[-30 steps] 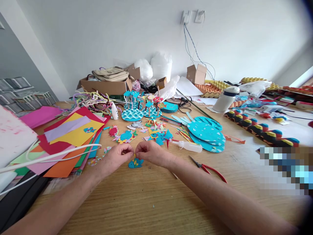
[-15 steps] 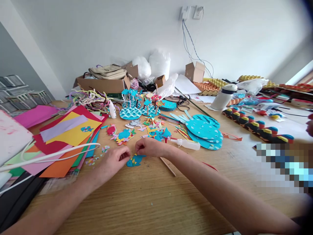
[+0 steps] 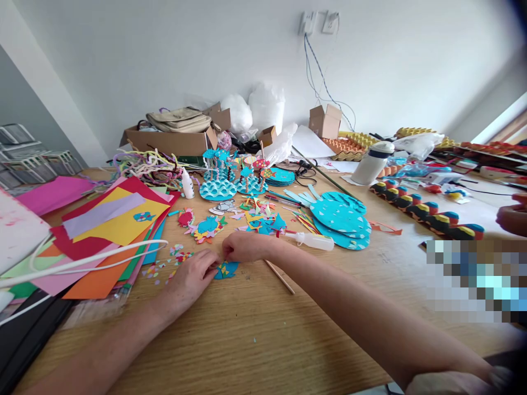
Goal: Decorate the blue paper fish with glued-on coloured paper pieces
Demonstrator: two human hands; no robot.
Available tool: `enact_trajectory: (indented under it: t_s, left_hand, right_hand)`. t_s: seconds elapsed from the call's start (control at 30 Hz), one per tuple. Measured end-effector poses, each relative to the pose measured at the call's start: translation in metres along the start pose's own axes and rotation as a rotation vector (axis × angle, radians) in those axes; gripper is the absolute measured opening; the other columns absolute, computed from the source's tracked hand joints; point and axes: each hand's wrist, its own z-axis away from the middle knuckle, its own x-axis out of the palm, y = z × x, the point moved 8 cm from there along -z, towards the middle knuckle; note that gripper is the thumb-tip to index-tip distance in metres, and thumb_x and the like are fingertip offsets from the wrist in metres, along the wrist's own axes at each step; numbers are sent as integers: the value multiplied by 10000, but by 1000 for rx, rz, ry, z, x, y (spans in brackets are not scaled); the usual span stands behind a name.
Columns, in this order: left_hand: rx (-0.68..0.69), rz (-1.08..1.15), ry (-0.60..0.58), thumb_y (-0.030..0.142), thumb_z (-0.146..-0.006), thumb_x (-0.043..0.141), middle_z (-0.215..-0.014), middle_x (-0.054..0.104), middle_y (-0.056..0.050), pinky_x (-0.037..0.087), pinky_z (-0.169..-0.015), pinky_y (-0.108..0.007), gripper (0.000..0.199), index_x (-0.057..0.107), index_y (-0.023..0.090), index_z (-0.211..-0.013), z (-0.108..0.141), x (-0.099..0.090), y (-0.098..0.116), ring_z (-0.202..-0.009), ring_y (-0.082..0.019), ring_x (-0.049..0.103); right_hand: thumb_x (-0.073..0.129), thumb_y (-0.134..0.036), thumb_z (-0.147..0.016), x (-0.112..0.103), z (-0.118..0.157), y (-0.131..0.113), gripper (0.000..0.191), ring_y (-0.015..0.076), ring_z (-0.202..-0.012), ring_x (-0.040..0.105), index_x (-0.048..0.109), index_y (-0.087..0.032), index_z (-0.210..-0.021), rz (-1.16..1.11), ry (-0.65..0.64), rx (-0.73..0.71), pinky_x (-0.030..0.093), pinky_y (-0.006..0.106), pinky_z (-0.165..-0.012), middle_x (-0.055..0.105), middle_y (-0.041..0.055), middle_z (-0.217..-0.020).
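Observation:
A blue paper fish (image 3: pixel 226 270) with yellow triangle pieces stuck on it lies on the table in front of me. My left hand (image 3: pixel 196 276) has its fingers curled against the fish's left end, covering part of it. Over the upper edge of the fish, my right hand (image 3: pixel 244 246) is closed in a pinch; whatever is between its fingertips is hidden. Small coloured paper bits (image 3: pixel 180 255) are scattered beside my left hand. Just beyond both hands are cut paper fish (image 3: pixel 208 226) in a pile. A thin wooden stick (image 3: pixel 280 277) lies below my right forearm.
Coloured paper sheets (image 3: pixel 93 247) are stacked at left, crossed by a white cable (image 3: pixel 123 248). A glue bottle (image 3: pixel 315 241) lies near blue discs (image 3: pixel 340 216). Finished sea models (image 3: pixel 218 189) stand behind. At the right edge, another person's hand (image 3: pixel 513 216) shows by a painted egg-carton strip (image 3: pixel 428 211).
My left hand has come down against the fish's left end. My right hand has shifted slightly left. More of the other person's hand shows at right, and the view has turned a little.

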Motion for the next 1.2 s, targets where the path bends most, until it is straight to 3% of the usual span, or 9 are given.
enact_trajectory:
  t_s: [0.47, 0.77, 1.2]
  left_hand:
    - [12, -7, 6, 143, -763, 445, -812, 610, -51, 447, -711, -302, 125, 563, 179, -774, 2, 1, 0, -791, -190, 556]
    - [17, -16, 2, 137, -770, 439, -823, 602, -50, 442, -710, -296, 135, 567, 178, -790, 3, 1, -1, -792, -188, 551]
    - [36, -31, 9, 135, -778, 428, -830, 605, -55, 448, -721, -307, 141, 562, 173, -802, 4, 3, -2, -798, -192, 552]
  right_hand:
    - [535, -191, -666, 2, -4, -4, 244, 223, -773, 584, 684, -191, -859, 77, -29, 9, 406, 257, -571, 658, 85, -890]
    - [497, -215, -715, 4, -3, -6, 251, 181, -767, 593, 680, -189, -885, 80, -30, -18, 403, 222, -597, 673, 59, -880]
    - [491, -225, -713, 6, -5, -5, 258, 209, -808, 596, 677, -180, -885, 121, -8, -13, 408, 244, -635, 674, 67, -891]
